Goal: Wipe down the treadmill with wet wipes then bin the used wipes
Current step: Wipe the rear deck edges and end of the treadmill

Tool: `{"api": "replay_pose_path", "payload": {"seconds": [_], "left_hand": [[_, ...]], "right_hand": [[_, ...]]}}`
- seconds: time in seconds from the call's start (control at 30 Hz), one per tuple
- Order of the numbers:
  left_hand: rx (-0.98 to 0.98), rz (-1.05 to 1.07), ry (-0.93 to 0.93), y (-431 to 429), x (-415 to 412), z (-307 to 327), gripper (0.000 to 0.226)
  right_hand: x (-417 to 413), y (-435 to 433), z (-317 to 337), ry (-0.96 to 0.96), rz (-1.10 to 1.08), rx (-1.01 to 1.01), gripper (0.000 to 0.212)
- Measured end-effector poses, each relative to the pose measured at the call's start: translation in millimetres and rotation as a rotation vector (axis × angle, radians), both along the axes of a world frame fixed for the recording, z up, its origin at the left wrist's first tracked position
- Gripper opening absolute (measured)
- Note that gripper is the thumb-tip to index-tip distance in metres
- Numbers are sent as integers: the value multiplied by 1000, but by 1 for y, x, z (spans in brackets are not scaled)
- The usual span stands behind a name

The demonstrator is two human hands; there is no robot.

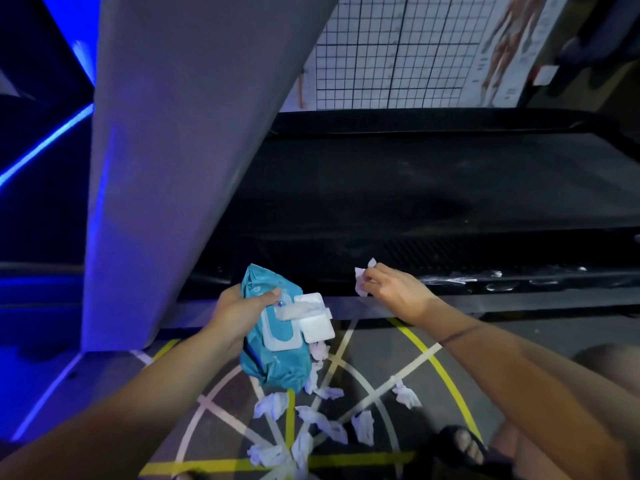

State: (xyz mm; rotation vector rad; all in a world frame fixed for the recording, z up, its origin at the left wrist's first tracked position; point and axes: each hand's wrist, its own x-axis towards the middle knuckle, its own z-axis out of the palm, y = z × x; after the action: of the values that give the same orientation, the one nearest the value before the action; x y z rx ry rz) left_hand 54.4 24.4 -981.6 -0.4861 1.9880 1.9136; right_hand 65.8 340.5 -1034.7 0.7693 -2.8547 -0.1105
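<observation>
The right hand (394, 292) is pinching a small crumpled white wet wipe (361, 277) between thumb and curled fingers, holding it against the near edge of the black treadmill's side rail (485, 282), where pale wet streaks are showing further along. To do this stroke well, the wipe probably wants opening flatter so more of it is touching the rail, then dragging in 1 steady direction over the streaked stretch. The left hand (239, 311) is gripping a teal plastic wipe pack (273, 362) by its upper end, its white flip lid (317, 322) standing open with 1 fresh sheet poking out, ready for swapping. The dark running belt (415, 188) is lying beyond the rail, and a broad grey upright column (180, 168) is rising at the left. Many used white wipes (322, 420) are lying scattered on the grey floor (502, 344), which is crossed by yellow and white tape lines (440, 368); they are awaiting binning, and no bin is showing. A gridded wall chart (398, 53) is hanging behind.
</observation>
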Motion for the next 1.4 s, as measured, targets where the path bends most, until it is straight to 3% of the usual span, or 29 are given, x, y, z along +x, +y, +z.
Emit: {"api": "replay_pose_path", "payload": {"seconds": [0.3,0.57,0.67,0.77,0.87,0.97,1.03,1.07,1.17,1.4], "left_hand": [[18,-40,-27,32,-5,-9,13],[39,-52,-27,56,-12,-11,14],[51,-72,-6,68,-13,-8,15],[75,-109,-7,81,-13,-6,15],[80,-124,-10,94,-8,-6,17],[90,-108,8,102,1,-3,16],[122,-82,22,105,8,3,16],[138,-71,23,107,12,8,16],[188,-36,10,111,19,23,16],[170,53,-7,111,26,38,22]], "right_hand": [[28,64,5,-73,-232,-11,41],[43,63,35,-77,-452,-198,33],[58,53,62,-29,-508,-330,12],[85,62,100,-11,-563,-425,6],[117,79,127,-17,-631,-471,13],[133,77,137,-200,-830,-457,29],[136,66,133,-369,-987,-508,40],[136,61,125,-388,-1020,-599,36],[125,43,95,-375,-1048,-755,17],[89,39,37,-429,-1100,-806,26]]}}
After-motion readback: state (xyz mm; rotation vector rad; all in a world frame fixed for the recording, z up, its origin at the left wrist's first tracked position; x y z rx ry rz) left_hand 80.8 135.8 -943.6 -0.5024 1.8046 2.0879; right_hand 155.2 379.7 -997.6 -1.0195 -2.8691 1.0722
